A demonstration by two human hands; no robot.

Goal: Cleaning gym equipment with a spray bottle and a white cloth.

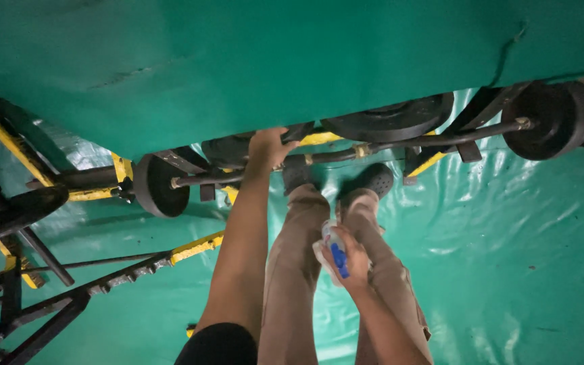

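Nearest you, your right hand [351, 260] was closed around a small spray bottle [334, 251] with a blue trigger, a pale cloth [322, 255] bunched under the same fingers, held just above your tan trousers [299, 270]. To the left, your left arm reached farther out, and your left hand [267, 146] was curled over the barbell bar [400, 143], gripping it beside the green padded bench [238, 67]. Your dark shoes [373, 179] stood just beyond, on the glossy green floor [508, 270]. Black weight plates [160, 186] sat on the bar to the left and right, with a yellow and black rack [103, 270] lying at the near left.
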